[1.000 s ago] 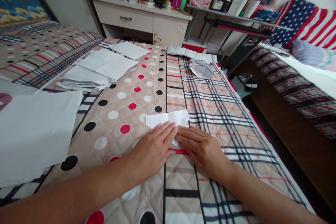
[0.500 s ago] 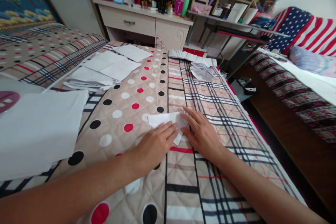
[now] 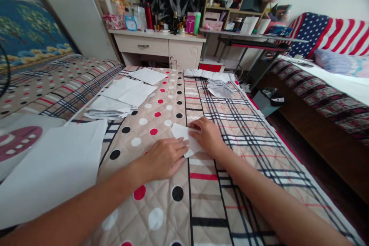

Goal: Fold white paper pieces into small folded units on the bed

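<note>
A small folded white paper (image 3: 181,132) lies on the quilted bedspread (image 3: 161,215) in the middle of the view. My left hand (image 3: 163,157) rests flat on the paper's near left edge, fingers stretched out. My right hand (image 3: 208,137) lies on the paper's right part, fingers curled down and pressing onto it; the paper under that hand is hidden.
A large white sheet (image 3: 54,169) lies at the near left. A stack of white sheets (image 3: 118,98) sits further back left, and a pile of folded papers (image 3: 220,87) at the far right of the bed. A desk (image 3: 157,46), shelves and a second bed (image 3: 325,92) stand beyond.
My right hand has slid up and left over the paper, covering its right wing. The paper now looks more compact. The camera has tilted up, showing more of the room.
</note>
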Action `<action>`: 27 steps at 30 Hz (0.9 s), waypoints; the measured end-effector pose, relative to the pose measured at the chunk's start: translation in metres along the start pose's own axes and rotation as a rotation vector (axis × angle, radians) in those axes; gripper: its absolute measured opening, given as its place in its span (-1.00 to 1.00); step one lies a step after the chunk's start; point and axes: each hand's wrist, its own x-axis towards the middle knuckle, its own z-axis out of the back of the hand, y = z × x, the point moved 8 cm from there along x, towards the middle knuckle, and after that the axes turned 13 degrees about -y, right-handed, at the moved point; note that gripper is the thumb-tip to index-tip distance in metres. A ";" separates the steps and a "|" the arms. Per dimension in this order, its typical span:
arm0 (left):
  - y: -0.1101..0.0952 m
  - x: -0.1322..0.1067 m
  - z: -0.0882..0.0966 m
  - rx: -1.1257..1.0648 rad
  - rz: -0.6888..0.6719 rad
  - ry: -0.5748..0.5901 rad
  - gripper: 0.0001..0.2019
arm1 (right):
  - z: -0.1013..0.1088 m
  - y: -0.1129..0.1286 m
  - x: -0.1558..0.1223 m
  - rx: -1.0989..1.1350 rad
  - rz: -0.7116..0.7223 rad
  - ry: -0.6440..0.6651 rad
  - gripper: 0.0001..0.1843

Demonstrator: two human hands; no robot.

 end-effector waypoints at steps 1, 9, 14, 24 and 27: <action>-0.003 -0.002 -0.001 0.000 0.025 -0.005 -0.66 | 0.003 0.006 -0.002 -0.042 0.022 -0.094 -0.70; 0.013 -0.006 -0.006 -0.165 0.279 -0.028 -0.69 | -0.022 0.036 -0.030 -0.125 0.162 -0.002 -0.41; 0.056 -0.012 -0.008 -0.139 0.439 -0.082 -0.69 | -0.025 0.028 -0.028 -0.104 0.127 0.006 -0.42; 0.081 -0.016 -0.003 -0.127 0.584 -0.255 -0.72 | -0.009 0.020 -0.019 -0.216 0.014 -0.155 -0.47; 0.081 -0.017 -0.001 -0.132 0.592 -0.284 -0.73 | -0.001 0.014 -0.016 -0.293 -0.030 -0.188 -0.54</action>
